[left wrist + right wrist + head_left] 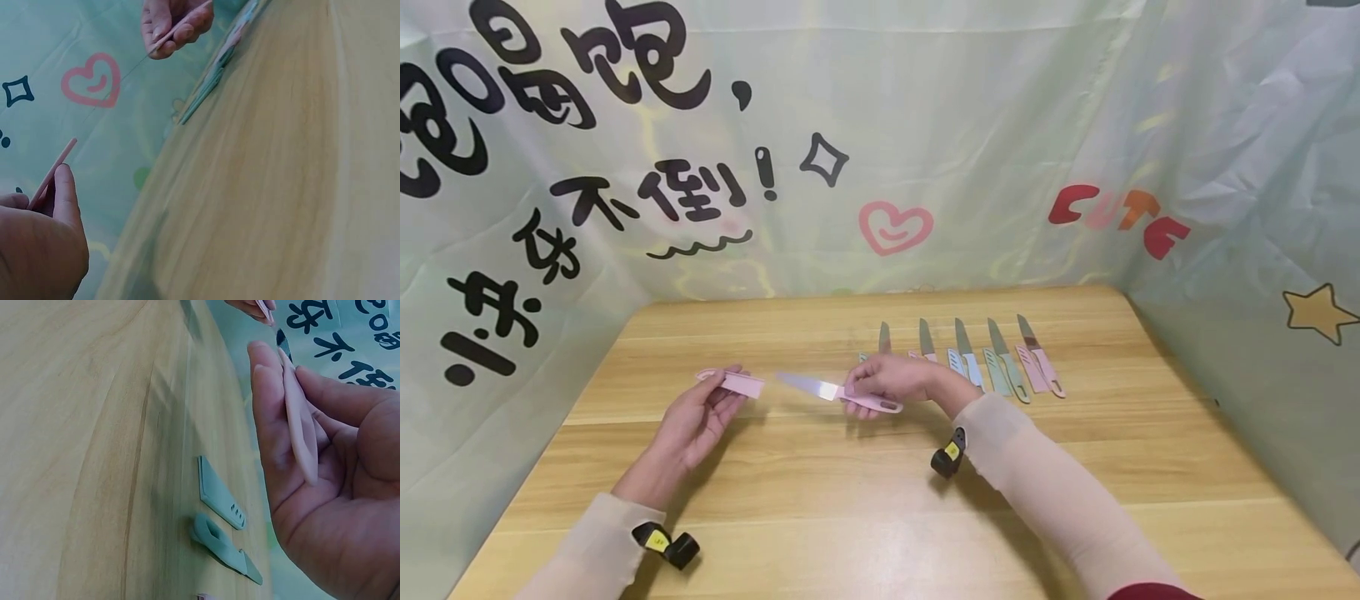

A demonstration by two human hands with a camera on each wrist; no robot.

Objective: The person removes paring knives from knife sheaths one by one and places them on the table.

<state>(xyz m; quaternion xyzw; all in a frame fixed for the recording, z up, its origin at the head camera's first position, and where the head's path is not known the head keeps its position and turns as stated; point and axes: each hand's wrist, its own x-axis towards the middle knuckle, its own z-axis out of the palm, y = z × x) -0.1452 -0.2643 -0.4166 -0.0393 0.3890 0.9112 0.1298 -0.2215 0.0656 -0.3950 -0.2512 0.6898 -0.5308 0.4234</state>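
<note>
Between thumb and fingers, my left hand (703,421) pinches a pink knife sheath (743,384) above the table's left half. My right hand (891,379) grips a small knife (808,384) by its pink handle (301,425), the bare blade pointing left at the sheath's open end. A short gap separates blade tip and sheath. In the left wrist view the sheath (53,175) and the right hand's knife handle (181,26) appear nearly edge-on. Behind the right hand lies a row of several knives with sheaths beside them; that hand partly hides the nearest ones.
In the row are a green knife (1009,367) with its green sheath (997,372), a blue sheath (956,362) and a pink-handled knife (1043,362) at the right end. A printed curtain (985,150) surrounds the wooden table (820,508) at back and sides.
</note>
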